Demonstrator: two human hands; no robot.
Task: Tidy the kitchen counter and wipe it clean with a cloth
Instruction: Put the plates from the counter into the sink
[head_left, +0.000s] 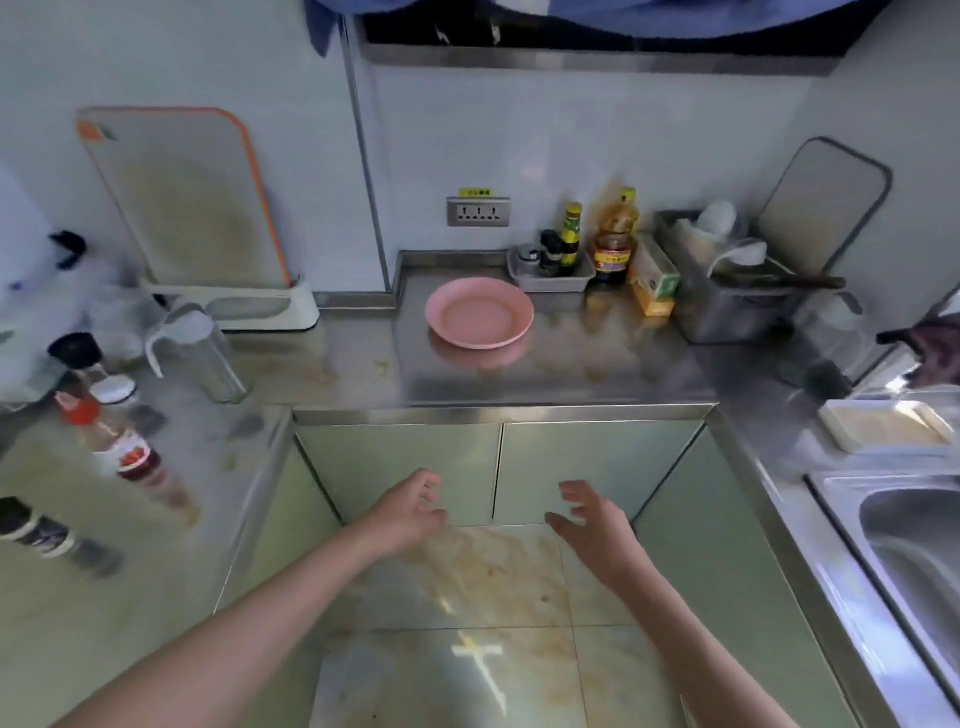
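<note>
Counter (550, 374) steel ran in a U around the person, and its middle stretch lay straight ahead, smeared with brownish streaks. On that stretch sat a pink plate (480, 312), alone and flat, with bare metal in front of it. Behind the plate, against the wall, a small grey tray (551, 275) held dark condiment bottles, and just beside it stood an oil bottle (616, 244) with a yellow cap, then a yellow-green box (653, 280) and a steel bin (727, 306) holding a white ladle. These probably stood at the back to keep the working surface free.

An orange-edged cutting board (182, 197) stood upright in a white rack on the left wing, likely to dry. Near it were a clear jug (200, 353) and several blurred bottles. The sink (914, 545) sat at the right, with a white tray (883, 426) beside it on the counter.

Both hands hovered low in front of the cabinet doors (498, 467), well apart from the counter. The left hand (410, 512) had loosely curled fingers and held nothing; the right hand (592, 522) was likewise released, fingers spread and bent, also holding nothing. No wiping cloth could be made out for certain; a dark, blurred thing at the far right edge might have been 1. Judging by the stains and the items on the steel, tidying had barely begun, and the plate seemed the likeliest 1st thing to move.
</note>
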